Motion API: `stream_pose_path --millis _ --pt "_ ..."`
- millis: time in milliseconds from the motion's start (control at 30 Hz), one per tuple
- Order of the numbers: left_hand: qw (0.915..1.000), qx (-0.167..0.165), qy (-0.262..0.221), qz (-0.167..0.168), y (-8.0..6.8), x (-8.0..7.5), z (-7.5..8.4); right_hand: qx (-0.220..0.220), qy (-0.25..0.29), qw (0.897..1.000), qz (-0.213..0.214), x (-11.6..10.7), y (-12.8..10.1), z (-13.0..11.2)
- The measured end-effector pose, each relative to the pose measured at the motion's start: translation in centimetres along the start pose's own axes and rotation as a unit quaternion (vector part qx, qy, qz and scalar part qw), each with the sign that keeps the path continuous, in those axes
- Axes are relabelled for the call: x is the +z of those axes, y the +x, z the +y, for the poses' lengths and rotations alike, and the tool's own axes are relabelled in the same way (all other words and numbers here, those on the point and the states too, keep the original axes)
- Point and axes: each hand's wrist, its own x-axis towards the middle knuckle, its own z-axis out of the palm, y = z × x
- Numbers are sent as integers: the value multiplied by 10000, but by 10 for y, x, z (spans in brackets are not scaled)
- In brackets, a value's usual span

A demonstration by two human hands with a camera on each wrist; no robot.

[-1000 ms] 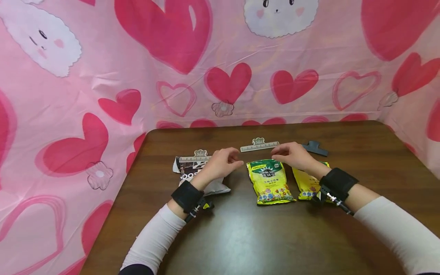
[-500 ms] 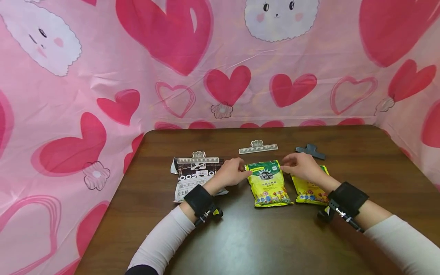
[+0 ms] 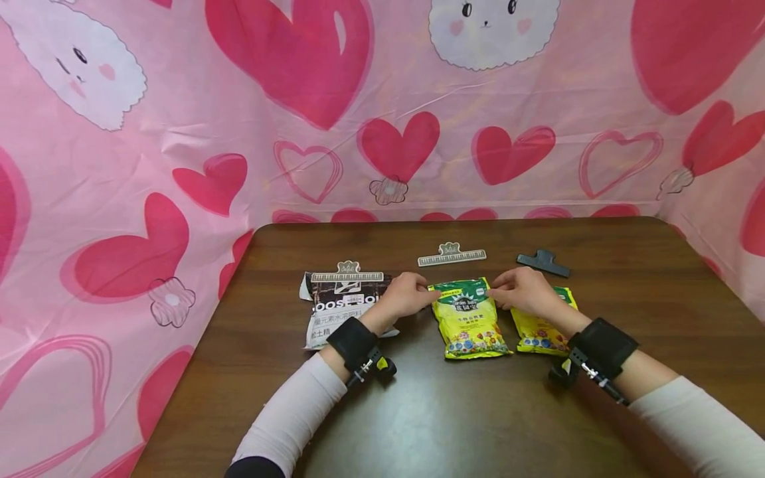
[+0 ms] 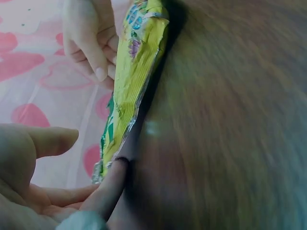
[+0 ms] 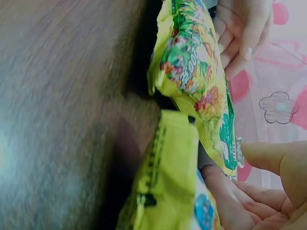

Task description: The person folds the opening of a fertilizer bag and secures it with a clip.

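A yellow and green bag (image 3: pixel 467 322) lies in the middle of the table, its printed face up. My left hand (image 3: pixel 406 295) is at its upper left corner. In the left wrist view the fingers (image 4: pixel 112 184) touch the bag's edge while the thumb stands apart above it. At the upper right corner is my right hand (image 3: pixel 522 291). Its fingers (image 5: pixel 223 191) reach to the bag's edge in the right wrist view, and its thumb is raised over the top. A second yellow bag (image 3: pixel 538 332) lies partly hidden under the right hand and wrist.
To the left lies a brown and white bag (image 3: pixel 337 312) with a piano-key clip (image 3: pixel 346 276) across its top. Another piano-key clip (image 3: pixel 451 256) and a dark clip (image 3: pixel 544 263) lie behind the yellow bags. A pink heart-printed cloth (image 3: pixel 299 179) hangs behind the table.
Both hands have come down and toward me, from above the middle bag to its two upper corners. Over the last half second they have barely moved.
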Motion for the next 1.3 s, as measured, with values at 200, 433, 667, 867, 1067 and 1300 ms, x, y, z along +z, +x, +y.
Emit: stream_pose_path --millis 200,433,667,867,1067,1300 --pt "9944 -342 -962 -274 6 3 -1 236 442 9986 -182 3 3 0" --pt "9886 -311 -1417 -407 8 5 -2 307 781 9963 -192 4 3 3" --pt "9869 -118 -1570 -364 6 5 -7 283 1132 9931 -90 6 3 3" --pt "9891 299 -1429 -177 1 2 -4 138 1399 9899 160 7 1 2" --pt "9898 701 -1237 104 -5 -3 -2 -102 1475 9883 374 8 -3 -1" --pt "9874 1367 -701 391 -18 -14 -2 -416 1504 9850 733 10 -8 -9"
